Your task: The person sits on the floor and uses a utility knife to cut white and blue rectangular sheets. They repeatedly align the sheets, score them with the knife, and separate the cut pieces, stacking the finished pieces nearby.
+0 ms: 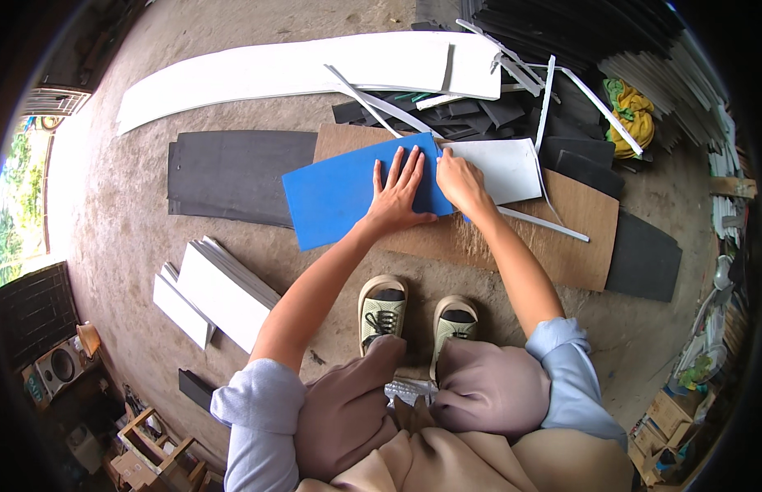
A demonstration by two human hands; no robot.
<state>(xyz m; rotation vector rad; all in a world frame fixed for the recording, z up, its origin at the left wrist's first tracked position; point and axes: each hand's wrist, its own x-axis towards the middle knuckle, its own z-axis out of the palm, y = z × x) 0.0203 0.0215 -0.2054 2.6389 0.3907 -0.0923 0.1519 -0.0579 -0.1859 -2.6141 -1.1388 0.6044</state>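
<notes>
A blue rectangular sheet (332, 197) lies at a slant on a brown wooden board (582, 234). My left hand (397, 199) presses flat on the sheet's right half, its fingers spread. At the sheet's right edge my right hand (463, 182) is closed, knuckles up; whatever is inside the fist is hidden. A small blue bit shows just below that hand. Right beside it, a white sheet (511, 168) rests on the board, partly covered by the hand. A thin white strip (545, 223) lies below the white sheet.
Dark grey sheets (241, 176) extend beyond the board's left and right ends. Behind lie a long white sheet (274, 78) and a heap of dark offcuts (471, 115) with white strips. White panels (221, 291) are stacked at left. A yellow-green cloth (631, 119) sits far right.
</notes>
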